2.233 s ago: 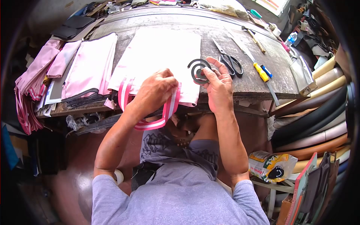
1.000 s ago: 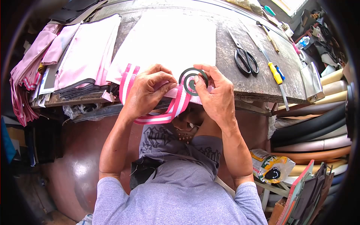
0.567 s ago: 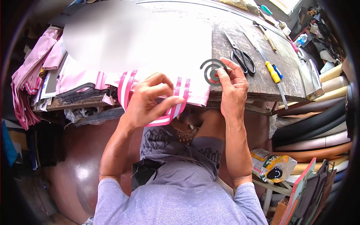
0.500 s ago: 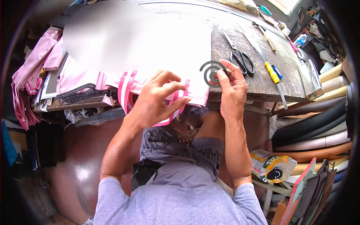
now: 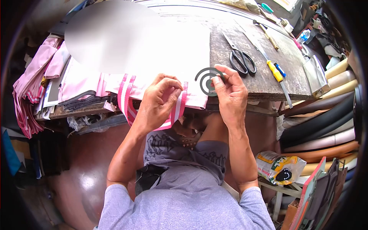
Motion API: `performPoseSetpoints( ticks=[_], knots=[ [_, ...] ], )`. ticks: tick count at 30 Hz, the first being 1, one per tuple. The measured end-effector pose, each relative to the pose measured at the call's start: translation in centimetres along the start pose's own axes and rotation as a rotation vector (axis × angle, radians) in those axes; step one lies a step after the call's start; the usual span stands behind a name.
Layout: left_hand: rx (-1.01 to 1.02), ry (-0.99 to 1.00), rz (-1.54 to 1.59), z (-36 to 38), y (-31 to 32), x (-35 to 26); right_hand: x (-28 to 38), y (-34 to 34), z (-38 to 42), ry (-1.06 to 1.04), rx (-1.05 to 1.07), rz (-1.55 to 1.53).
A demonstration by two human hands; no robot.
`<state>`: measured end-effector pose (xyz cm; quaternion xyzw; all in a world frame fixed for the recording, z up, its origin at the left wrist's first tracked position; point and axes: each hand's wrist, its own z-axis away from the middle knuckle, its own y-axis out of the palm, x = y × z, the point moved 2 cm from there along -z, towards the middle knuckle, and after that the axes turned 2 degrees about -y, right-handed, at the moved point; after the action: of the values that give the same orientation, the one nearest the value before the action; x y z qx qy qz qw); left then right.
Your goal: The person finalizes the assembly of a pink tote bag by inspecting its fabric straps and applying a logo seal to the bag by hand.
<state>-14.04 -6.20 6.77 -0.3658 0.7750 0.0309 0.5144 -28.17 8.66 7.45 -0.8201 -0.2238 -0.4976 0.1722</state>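
Observation:
A dark green spiral coil [image 5: 209,82] hangs upright over the table's front edge, pinched at its right side between the thumb and fingers of my right hand [image 5: 232,92]. To the left, my left hand [image 5: 159,101] has its thumb and fingertips pressed together; anything between them is too small to make out. Below and behind that hand lies a pink fabric piece [image 5: 196,99] with a pink and white striped strap [image 5: 125,97] looping over the table edge. Black-handled scissors [image 5: 241,63] lie beyond my right hand.
A yellow-handled tool [image 5: 275,71] and a hammer [image 5: 268,35] lie at the right of the table [image 5: 264,86]. Pink fabric strips [image 5: 34,84] hang at the left. Material rolls [image 5: 322,135] and a printed bag [image 5: 281,167] sit at the lower right.
My left hand's fingers have closed from a spread position to a pinch. My right hand and the coil have shifted slightly left in view, along with the table and tools.

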Motion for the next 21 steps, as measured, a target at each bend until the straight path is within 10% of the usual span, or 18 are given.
performPoseSetpoints(
  ticks=[21],
  knots=[
    [0.094, -0.130, 0.241, 0.6, -0.9, 1.1, -0.1, 1.1, 0.7, -0.079, 0.176, 0.278]
  ],
)
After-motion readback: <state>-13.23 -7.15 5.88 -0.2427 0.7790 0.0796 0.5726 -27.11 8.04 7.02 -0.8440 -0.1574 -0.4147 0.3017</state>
